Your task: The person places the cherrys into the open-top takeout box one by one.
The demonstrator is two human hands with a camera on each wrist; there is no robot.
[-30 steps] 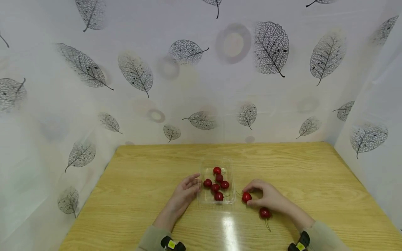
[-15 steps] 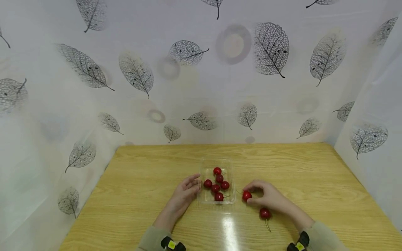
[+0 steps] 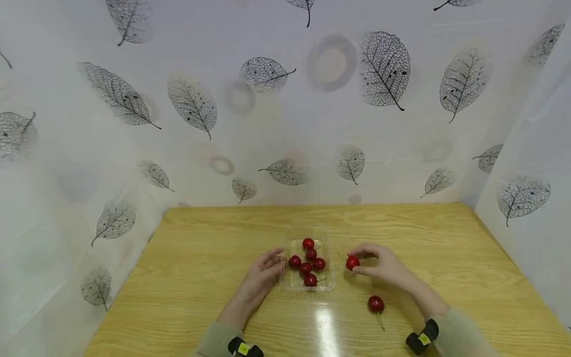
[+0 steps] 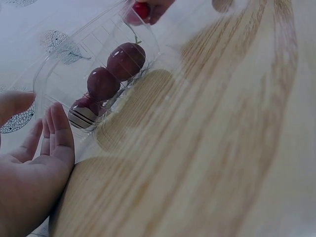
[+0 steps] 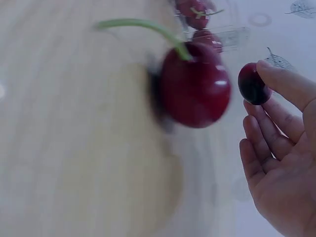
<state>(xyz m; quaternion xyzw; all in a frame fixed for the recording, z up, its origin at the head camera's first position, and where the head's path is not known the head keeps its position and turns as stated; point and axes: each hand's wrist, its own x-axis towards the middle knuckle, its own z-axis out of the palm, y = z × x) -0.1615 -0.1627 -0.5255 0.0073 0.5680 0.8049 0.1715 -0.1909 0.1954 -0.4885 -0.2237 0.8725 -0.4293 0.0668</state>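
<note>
A clear plastic box (image 3: 330, 282) with several red cherries (image 3: 306, 268) inside stands mid-table. At its left wall is my left hand (image 3: 260, 280), fingers extended and fingertips right at the side; the left wrist view shows that hand (image 4: 42, 168) relaxed beside the box (image 4: 42, 81). To the right of the box, my right hand (image 3: 384, 265) pinches a cherry (image 3: 352, 263) between thumb and fingers. The right wrist view shows this cherry (image 5: 253, 84) at the thumb tip, the other fingers loosely spread.
One loose cherry (image 3: 376, 304) with its stem lies on the wooden table (image 3: 214, 238) in front of my right hand; it looms large in the right wrist view. A leaf-patterned white sheet (image 3: 312, 124) hangs behind the table and along both sides.
My right hand has moved away from me with the pinched cherry, after staying nearly still earlier. The left hand, the box and the loose cherry have stayed in place.
</note>
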